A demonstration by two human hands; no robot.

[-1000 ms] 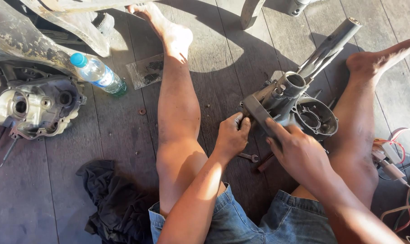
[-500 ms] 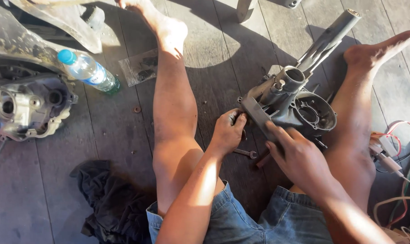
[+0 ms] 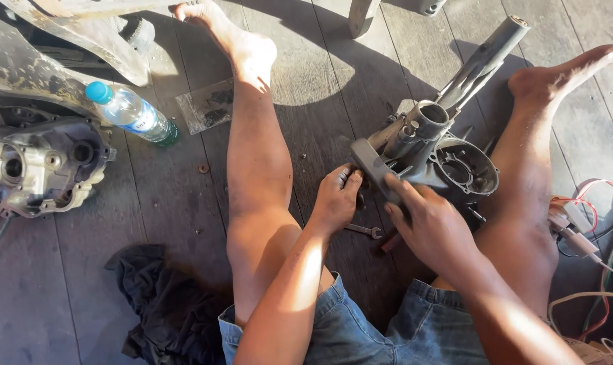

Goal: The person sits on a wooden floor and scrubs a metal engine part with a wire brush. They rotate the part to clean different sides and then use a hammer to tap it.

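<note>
Up close, both hands work on a grey cast-metal housing lying on the plank floor between the person's bare legs.

Its body is dull and grimy, with a round open bore on top, a ringed circular opening to the side and a long tube slanting away from the fingers. Right hand grasps the flat near end; left hand is curled at that same edge (what it pinches is hidden). Just under the fingers lies a small wrench.

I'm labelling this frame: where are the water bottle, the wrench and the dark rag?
water bottle (image 3: pixel 134 115), head view, clear body.
wrench (image 3: pixel 364 230), head view, its shaft.
dark rag (image 3: pixel 163 307), head view, crumpled middle.
</note>
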